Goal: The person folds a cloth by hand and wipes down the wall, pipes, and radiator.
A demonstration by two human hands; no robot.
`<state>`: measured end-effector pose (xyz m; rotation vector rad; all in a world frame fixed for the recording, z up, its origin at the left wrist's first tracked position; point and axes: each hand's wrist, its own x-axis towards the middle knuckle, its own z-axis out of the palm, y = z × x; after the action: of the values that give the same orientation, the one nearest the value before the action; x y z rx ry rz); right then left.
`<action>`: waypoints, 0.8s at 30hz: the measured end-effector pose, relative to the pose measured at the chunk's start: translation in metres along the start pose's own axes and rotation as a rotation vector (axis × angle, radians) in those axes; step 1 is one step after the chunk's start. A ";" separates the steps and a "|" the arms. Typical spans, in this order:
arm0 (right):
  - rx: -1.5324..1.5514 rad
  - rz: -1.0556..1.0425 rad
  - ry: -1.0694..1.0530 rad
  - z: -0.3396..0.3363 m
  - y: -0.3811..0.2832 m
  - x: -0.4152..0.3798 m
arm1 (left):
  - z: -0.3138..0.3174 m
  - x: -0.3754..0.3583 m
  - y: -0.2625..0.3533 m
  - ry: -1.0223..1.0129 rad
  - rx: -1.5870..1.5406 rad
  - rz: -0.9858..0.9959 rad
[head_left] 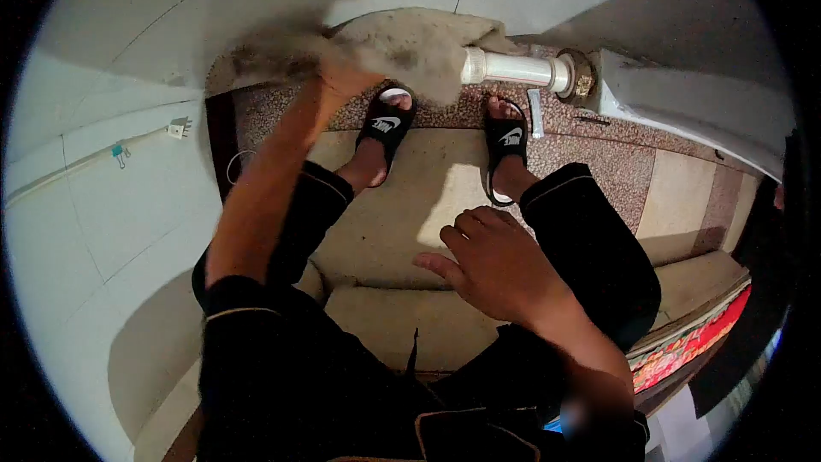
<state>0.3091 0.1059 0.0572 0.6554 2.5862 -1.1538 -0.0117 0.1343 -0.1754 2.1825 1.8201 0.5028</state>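
Observation:
My left hand (pixel 349 79) is closed on a beige, dirt-stained cloth (pixel 419 41), out at the end of my stretched arm. Part of the cloth and of the hand is smeared by motion. A white pipe (pixel 513 68) runs out from the cloth's right side to a brownish fitting (pixel 581 77) at the wall; its left end is hidden by the cloth. Above my lap, my right hand (pixel 492 265) hovers with nothing in it, the thumb held apart and the fingers loosely bent.
My feet in black sandals (pixel 385 124) rest on speckled and beige floor tiles (pixel 385 231). A small pale packet-like strip (pixel 535 113) lies beside the right foot. On the left wall are a white cable with a plug (pixel 178 128) and a teal clip (pixel 118 151). Red patterned fabric (pixel 697 334) lies at right.

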 end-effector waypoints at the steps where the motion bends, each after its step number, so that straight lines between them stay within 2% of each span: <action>1: -0.038 -0.015 -0.004 0.000 -0.002 0.001 | -0.010 -0.014 -0.009 -0.112 -0.006 -0.042; 3: -0.064 -0.026 -0.006 0.000 -0.007 0.001 | -0.030 -0.051 -0.028 -0.143 0.085 -0.233; 5: -0.090 -0.034 0.018 -0.003 -0.008 0.004 | -0.036 -0.078 -0.039 -0.019 0.250 -0.444; 8: -0.057 -0.034 0.058 -0.003 -0.004 0.005 | -0.031 -0.090 -0.048 -0.037 0.296 -0.578; 12: -0.109 -0.021 0.056 -0.002 0.006 0.005 | -0.038 -0.100 -0.058 -0.158 0.176 -0.623; 15: -0.130 0.039 -0.058 0.002 0.018 0.007 | -0.064 -0.120 -0.057 -0.252 -0.010 -0.645; 18: -0.375 -0.107 -0.245 -0.004 0.020 0.016 | -0.106 -0.141 -0.026 -0.319 -0.211 -0.623; 20: -0.269 0.187 -0.275 -0.010 0.017 0.026 | -0.145 -0.144 0.007 -0.367 -0.285 -0.591; 22: -0.192 0.156 -0.231 0.000 0.033 0.034 | -0.174 -0.151 0.033 -0.408 -0.353 -0.560; 23: -0.113 0.135 -0.189 0.005 0.037 0.038 | -0.178 -0.156 0.037 -0.319 -0.335 -0.641; 24: -0.117 0.130 -0.188 0.004 0.035 0.041 | -0.189 -0.154 0.060 -0.314 -0.333 -0.644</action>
<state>0.2906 0.1360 0.0158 0.6458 2.3942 -0.9662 -0.0615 -0.0324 0.0051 1.2764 1.9451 0.2708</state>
